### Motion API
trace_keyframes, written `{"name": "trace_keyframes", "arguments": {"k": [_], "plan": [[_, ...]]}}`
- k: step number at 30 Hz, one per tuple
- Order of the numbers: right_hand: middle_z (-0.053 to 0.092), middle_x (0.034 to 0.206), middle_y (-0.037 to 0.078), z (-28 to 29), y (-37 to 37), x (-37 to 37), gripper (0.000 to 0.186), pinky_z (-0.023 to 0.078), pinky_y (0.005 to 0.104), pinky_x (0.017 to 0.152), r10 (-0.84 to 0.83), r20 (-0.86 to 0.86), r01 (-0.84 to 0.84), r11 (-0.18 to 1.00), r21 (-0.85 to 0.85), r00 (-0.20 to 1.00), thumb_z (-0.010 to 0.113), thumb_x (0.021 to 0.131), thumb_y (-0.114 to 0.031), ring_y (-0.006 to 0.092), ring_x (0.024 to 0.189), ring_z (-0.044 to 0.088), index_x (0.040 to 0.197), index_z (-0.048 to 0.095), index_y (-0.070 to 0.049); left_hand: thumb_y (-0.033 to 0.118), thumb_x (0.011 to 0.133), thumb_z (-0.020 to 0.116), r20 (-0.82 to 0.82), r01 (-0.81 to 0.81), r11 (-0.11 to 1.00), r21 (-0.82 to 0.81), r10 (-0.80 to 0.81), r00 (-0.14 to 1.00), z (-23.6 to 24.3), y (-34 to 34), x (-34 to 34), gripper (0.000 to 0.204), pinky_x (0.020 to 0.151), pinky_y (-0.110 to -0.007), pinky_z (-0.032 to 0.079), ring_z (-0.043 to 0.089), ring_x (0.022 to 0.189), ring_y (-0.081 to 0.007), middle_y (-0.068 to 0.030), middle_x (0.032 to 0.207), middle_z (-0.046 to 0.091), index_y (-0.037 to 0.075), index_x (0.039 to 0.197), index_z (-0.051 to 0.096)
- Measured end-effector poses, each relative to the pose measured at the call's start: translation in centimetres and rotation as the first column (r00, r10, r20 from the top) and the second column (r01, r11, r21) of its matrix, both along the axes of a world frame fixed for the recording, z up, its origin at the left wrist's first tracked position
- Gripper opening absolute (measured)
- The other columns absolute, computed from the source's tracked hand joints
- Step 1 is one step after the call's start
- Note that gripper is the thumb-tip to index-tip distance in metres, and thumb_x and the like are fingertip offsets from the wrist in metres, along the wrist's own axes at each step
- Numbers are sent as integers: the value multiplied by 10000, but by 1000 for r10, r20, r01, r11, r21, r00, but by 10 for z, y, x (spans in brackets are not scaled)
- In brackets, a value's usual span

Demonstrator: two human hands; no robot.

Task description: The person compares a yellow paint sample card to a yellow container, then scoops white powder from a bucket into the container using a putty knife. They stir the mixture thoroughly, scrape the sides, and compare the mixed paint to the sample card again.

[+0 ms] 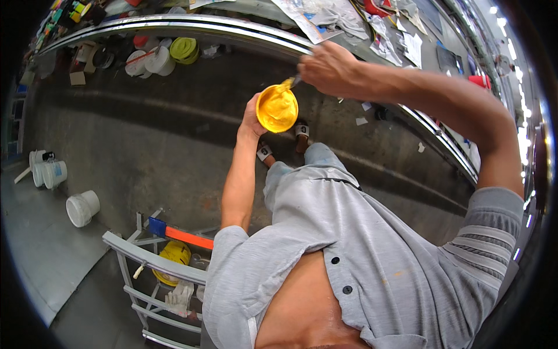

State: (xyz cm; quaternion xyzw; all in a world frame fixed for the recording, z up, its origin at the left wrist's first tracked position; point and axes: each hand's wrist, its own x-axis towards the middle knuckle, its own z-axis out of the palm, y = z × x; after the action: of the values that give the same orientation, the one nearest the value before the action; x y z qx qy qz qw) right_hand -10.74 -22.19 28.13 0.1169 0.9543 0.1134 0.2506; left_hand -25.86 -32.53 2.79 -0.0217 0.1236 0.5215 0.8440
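Note:
My left hand [250, 118] is wrapped round the side of a round tub [278, 109] of thick, glossy yellow paint or ink, held up above the floor with its mouth toward me. The surface inside is swirled and uneven. To the right and a little higher, my closed right hand [327, 68], smeared by motion, grips a short spatula-like tool [294, 81]. Its yellow-coated end touches or overhangs the tub's upper right rim. Much of the tool is hidden in my fist, so its exact kind is unclear.
A long bench with a metal rail [192, 21] runs across the far side, with papers and rags [340, 20] on it. White buckets [161, 61] and a lime-green bucket [184, 50] stand beneath. More white buckets [83, 208] are at left. A metal rack [157, 256] stands near my left side.

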Motion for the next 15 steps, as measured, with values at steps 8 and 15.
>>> {"name": "trace_keyframes", "arguments": {"k": [8,15], "plan": [[557,559,142,-3,-52,21,334,513,438,501,-775,449,755,54,-654,445,569,900,-212,293,480,586,709,603,60,460,970,412,17,-519,850,-92,522,853,-36,-12,45,512,981,-471,503,645,1088,-287,-108,1175,676,56,1201,624],[680,820,251,-48,-102,45,377,540,502,739,-804,43,689,480,-542,593,557,947,-333,391,842,690,850,704,1,484,977,412,-28,-428,901,-69,427,904,-14,-12,11,543,1002,-465,485,623,1136,-294,-119,1213,663,49,1231,616]]}}
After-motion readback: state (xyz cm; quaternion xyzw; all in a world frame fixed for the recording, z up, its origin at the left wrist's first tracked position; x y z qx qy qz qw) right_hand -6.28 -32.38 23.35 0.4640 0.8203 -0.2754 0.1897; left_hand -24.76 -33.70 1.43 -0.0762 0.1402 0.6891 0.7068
